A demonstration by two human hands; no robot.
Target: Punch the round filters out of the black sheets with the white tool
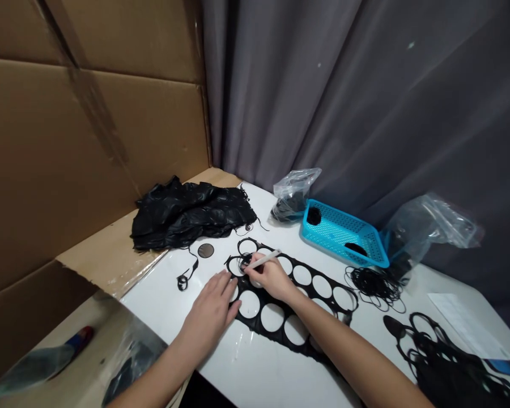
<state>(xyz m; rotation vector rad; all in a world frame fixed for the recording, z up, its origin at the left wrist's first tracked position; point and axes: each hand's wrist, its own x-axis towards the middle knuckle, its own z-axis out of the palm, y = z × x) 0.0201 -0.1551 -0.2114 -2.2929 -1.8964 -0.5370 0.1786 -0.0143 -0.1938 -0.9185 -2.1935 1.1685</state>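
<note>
My right hand (pixel 266 277) is shut on a slim white pen (pixel 263 259), and the pen's tip reaches a knot of thin black rubber rings (pixel 244 262) on a black perforated rubber sheet (pixel 280 340). The sheet has several round holes and lies flat on a white table (pixel 255 377). My left hand (pixel 210 314) rests at the sheet's left edge, fingers apart, holding nothing. A loose black ring (pixel 247 246) lies just beyond the pen. My right forearm hides part of the sheet.
A crumpled black rubber pile (pixel 191 215) and a small black disc (pixel 205 250) lie at the far left. Beyond the sheet stand a blue plastic basket (pixel 344 238) and a plastic bag (pixel 295 192). Black ring tangles (pixel 374 289) and rubber offcuts (pixel 450 362) lie to the right.
</note>
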